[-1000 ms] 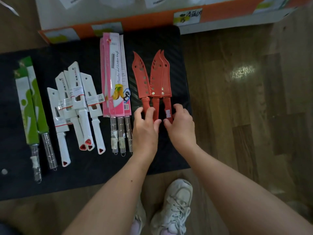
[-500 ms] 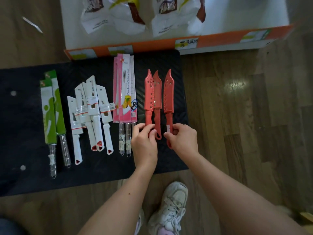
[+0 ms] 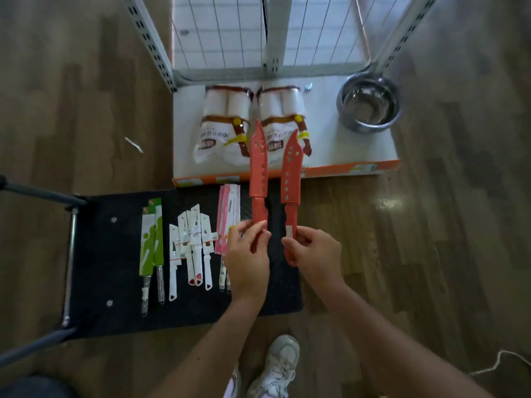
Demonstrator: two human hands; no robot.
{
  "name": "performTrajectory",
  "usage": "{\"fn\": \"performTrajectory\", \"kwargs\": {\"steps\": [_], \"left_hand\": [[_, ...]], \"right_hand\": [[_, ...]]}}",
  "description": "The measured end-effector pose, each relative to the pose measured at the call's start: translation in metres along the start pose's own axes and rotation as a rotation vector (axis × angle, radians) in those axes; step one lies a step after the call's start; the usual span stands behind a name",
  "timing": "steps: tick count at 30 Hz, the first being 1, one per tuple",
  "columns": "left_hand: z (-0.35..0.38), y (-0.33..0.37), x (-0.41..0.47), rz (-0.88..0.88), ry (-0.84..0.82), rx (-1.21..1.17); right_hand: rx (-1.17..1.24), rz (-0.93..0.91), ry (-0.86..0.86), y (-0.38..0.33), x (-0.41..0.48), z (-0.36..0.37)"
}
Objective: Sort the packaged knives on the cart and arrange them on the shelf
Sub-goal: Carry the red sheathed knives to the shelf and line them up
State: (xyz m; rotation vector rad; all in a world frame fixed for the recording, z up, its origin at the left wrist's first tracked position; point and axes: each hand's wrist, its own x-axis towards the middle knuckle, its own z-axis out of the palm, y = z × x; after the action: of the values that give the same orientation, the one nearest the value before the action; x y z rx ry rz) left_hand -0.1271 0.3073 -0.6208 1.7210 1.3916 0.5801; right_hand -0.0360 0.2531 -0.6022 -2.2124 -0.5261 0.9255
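The shelf (image 3: 330, 145) is the big white board with the orange front edge, just past the cart (image 3: 115, 254). Two bags of white rolls (image 3: 224, 119) and a steel bowl (image 3: 369, 103) sit on the board, with bare space between them.

On the black cart, three groups lie in rows: green packs (image 3: 152, 239) on the left, white knives (image 3: 192, 242) in the middle, and pink packs (image 3: 228, 214) beside your hand. The sorting looks done, so you are at the moving step.

Your left hand (image 3: 248, 254) is curled round the handle of the left red knife (image 3: 258, 162) — there may be a second one stacked under it, I cannot tell. Your right hand (image 3: 313, 251) pinches the handle of the right red knife (image 3: 292, 170). Both knives are up off the cart, with their tips over the shelf's front edge.

Next, reach forward and lay them flat, side by side, on a bare part of the board — not on the bags.
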Motion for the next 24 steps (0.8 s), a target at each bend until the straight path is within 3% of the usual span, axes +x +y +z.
{"fn": "performTrajectory", "kwargs": {"steps": [10,13,24], "left_hand": [[-0.095,0.157,-0.034,0.088,0.072,-0.204],[-0.123,0.198,-0.042,0.026,0.079,-0.28],[-0.196,0.278,-0.039,0.07,0.139,-0.377]], "right_hand": [[0.12,-0.061,0.022,-0.137,-0.083,-0.099],[0.108,-0.116,0.023,-0.168,-0.107,-0.122],[0.047,-0.317,0.075,-0.258,-0.142,-0.155]]}}
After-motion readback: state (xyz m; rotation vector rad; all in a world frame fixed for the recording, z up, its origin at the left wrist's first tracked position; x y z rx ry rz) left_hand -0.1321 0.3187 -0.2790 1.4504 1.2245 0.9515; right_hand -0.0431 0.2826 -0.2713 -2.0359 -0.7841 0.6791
